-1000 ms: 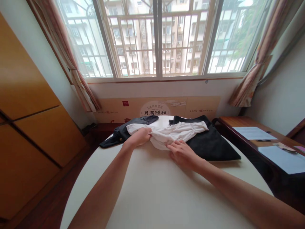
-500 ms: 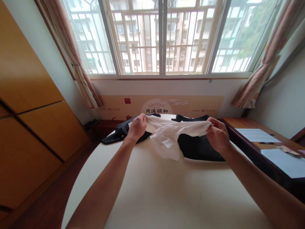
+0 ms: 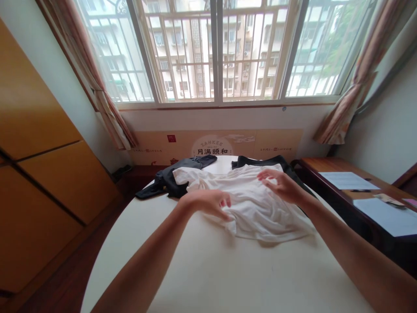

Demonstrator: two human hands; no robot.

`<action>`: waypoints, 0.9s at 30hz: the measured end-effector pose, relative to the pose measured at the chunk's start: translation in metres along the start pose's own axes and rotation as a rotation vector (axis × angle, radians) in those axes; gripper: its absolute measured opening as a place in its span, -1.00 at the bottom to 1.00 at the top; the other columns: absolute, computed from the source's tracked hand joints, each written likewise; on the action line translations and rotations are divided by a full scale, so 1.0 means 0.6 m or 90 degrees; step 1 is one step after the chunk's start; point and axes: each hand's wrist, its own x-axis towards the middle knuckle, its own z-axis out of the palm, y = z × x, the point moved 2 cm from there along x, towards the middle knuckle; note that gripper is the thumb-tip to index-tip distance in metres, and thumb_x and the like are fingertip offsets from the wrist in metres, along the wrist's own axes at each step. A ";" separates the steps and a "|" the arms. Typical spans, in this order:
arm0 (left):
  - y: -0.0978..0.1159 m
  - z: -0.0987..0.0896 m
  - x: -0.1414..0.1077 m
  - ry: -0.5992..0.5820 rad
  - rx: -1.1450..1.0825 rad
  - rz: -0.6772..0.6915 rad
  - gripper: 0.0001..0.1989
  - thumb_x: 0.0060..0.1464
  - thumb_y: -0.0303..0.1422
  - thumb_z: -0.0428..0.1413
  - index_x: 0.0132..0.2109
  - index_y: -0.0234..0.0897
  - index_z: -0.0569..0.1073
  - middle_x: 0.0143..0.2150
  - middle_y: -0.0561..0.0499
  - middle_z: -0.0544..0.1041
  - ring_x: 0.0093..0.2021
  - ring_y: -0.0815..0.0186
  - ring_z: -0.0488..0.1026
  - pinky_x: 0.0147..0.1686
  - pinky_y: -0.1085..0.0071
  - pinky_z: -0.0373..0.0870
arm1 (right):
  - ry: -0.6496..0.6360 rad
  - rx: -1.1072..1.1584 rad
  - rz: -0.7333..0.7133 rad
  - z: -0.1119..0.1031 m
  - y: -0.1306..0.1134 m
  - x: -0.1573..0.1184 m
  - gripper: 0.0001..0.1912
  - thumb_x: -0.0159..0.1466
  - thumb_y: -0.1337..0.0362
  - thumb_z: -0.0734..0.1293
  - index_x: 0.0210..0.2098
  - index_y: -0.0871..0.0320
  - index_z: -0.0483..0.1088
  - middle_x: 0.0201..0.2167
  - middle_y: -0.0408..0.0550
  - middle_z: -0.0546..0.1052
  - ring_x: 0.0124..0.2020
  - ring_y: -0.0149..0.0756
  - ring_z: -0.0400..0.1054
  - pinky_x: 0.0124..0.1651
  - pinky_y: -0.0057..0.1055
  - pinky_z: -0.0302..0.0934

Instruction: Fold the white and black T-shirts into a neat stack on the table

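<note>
Our left hand (image 3: 206, 203) and right hand (image 3: 282, 186), open and apart, sit over a light, limp white shirt (image 3: 250, 208), best taken by its hem (image 3: 276, 238)

"月满颐和" in black, on a tan wall panel (image 3: 275, 141)

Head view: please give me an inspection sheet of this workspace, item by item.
Surface: round cream-white tabletop.
Job's things: crumpled white garment lying partly over a dark grey garment and a black garment.
Clutter: papers on a wooden desk to the right.
Hands: left hand at the white garment's near side; right hand over it, fingers spread; both open.
Cables: nothing seen.
Surroundings: barred window, curtains, wooden cabinet, printed wall panel.
</note>
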 end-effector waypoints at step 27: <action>0.122 -0.087 -0.164 -0.356 -0.347 0.228 -0.50 0.13 0.06 0.32 -0.02 -0.27 0.66 -0.25 -0.10 0.70 -0.28 0.21 0.65 -0.19 0.39 0.60 | -0.854 0.371 0.261 0.017 -0.140 -0.072 -0.49 0.20 -0.11 0.54 -0.16 0.15 0.40 -0.42 -0.14 0.57 -0.54 -0.37 0.45 -0.53 -0.52 0.30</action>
